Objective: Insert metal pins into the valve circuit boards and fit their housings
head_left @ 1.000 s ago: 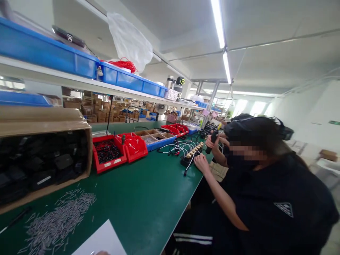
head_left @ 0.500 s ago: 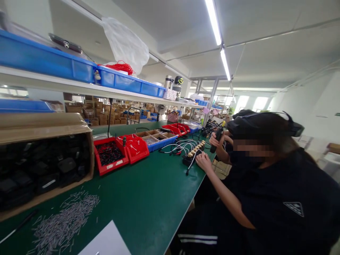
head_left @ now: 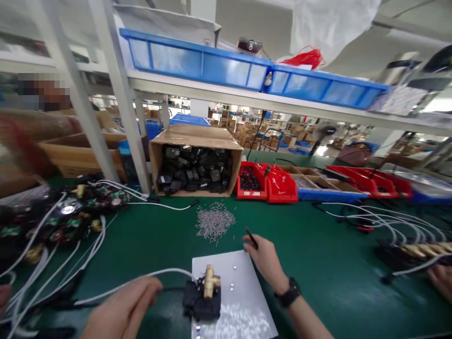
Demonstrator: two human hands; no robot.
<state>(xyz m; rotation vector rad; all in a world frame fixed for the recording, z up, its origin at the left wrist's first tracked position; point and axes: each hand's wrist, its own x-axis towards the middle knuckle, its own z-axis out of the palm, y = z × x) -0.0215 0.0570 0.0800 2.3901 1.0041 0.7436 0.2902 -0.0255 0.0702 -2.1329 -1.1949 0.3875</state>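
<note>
On a white sheet (head_left: 243, 301) lies a black device (head_left: 202, 301) with a brass T-shaped fitting (head_left: 209, 282) on top and a white cable leading left. My left hand (head_left: 122, 308), blurred, is left of the device with fingers closed together. A thin dark strip runs between its fingertips and the device; whether the hand grips it is unclear. My right hand (head_left: 264, 259) is closed around a slim black pen-like tool (head_left: 252, 238) above the sheet's far right corner. Small shiny pieces (head_left: 232, 286) dot the sheet. Beyond it sits a pile of small grey pins (head_left: 214, 221).
A cardboard box (head_left: 197, 136) of black housings stands behind the pins. Red bins (head_left: 282, 188) and a blue divided tray (head_left: 328, 195) line the back right. Wired black assemblies (head_left: 70, 216) crowd the left. A co-worker's hand (head_left: 441, 278) is at far right beside brass fittings (head_left: 423, 249).
The view has swung left and down from the co-worker to my own work spot. Both my hands, the black device and the white sheet's full top are now in sight.
</note>
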